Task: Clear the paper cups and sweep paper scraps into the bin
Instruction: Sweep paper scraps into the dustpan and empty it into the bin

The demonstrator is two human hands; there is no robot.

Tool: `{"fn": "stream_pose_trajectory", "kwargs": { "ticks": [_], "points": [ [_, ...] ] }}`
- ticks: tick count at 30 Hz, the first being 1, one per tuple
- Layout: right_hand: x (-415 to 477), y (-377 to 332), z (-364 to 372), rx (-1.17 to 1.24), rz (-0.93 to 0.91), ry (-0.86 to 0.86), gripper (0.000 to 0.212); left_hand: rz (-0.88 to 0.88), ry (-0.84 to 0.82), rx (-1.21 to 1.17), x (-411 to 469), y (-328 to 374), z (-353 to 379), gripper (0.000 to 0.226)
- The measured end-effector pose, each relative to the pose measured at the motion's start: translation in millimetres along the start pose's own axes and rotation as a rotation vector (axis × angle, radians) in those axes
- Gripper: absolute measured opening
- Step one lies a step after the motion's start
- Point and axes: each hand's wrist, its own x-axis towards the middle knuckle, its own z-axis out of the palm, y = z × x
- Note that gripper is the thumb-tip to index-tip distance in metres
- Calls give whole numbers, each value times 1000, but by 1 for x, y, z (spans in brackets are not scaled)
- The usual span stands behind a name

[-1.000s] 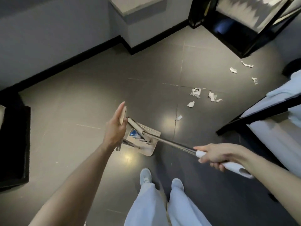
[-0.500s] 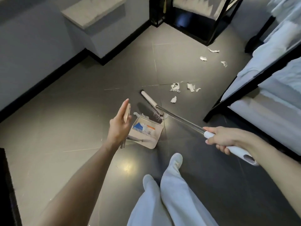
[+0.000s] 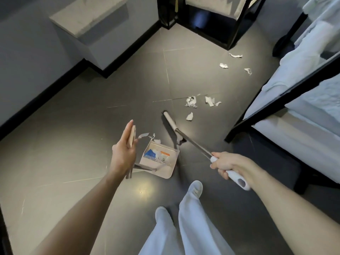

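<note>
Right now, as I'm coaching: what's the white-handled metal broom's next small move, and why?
Probably reach the broom past the nearest torn white paper scrap and drag it toward the beige plastic dustpan; that scrap lies just beyond the brush head.

One head-worn camera, looking forward and down.

From standing height it faces the grey tiled floor at a slant, the wide lens bowing the walls. Nearest are the left hand holding the dustpan handle and the right hand gripping the broom handle. The paper scraps lie farther off, with the bed frame along the right edge.
</note>
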Motion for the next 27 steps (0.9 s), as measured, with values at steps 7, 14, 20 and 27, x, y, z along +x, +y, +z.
{"fn": "stream_pose_trajectory", "kwargs": {
  "ticks": [7, 14, 20, 27],
  "points": [
    [2, -34, 18, 9, -12, -116, 64, 2, 35, -2, -8, -14, -15, 71],
    [-4, -85, 24, -257, -95, -31, 66, -38, 110, -35, -26, -38, -51, 70],
    [30, -145, 44, -519, -158, 12, 69, -92, 154, -30, -22, -60, -71, 64],
    [27, -127, 69, -674, -52, -144, 54, -97, 181, -60, 1, -62, -73, 64]
  ]
}}
